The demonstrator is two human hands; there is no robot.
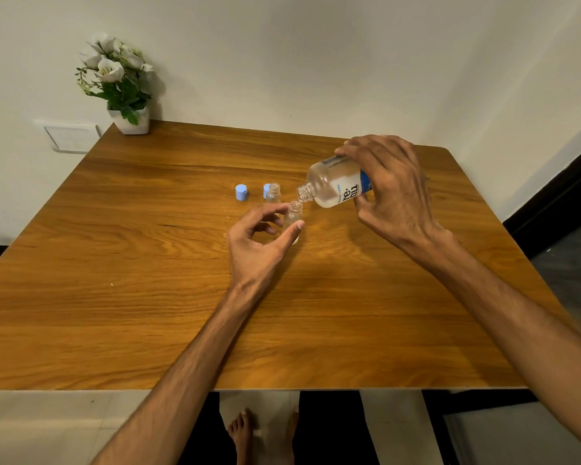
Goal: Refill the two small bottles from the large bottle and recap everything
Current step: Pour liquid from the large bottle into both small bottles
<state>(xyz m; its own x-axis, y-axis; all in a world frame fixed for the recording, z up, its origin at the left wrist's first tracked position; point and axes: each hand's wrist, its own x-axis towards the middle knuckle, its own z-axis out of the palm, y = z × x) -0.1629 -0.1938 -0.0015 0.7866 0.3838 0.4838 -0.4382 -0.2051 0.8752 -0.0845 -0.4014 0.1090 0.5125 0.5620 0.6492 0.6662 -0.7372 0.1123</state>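
My right hand [391, 189] grips the large clear bottle [332, 184] with a blue and white label, tilted so its uncapped neck points down-left. Its mouth sits right over the open top of a small clear bottle [294, 213]. My left hand [259, 243] holds that small bottle upright between thumb and fingers on the wooden table [148, 263]. A second small clear bottle [274, 192] stands uncapped just behind. One blue cap [241, 191] lies to its left. Another blue cap [266, 190] peeks out from behind the second small bottle. The large bottle's cap is not in sight.
A white pot of white artificial flowers [121, 85] stands at the table's far left corner against the wall. A wall socket plate [69, 137] sits left of the table. My bare feet [245, 434] show below the near table edge.
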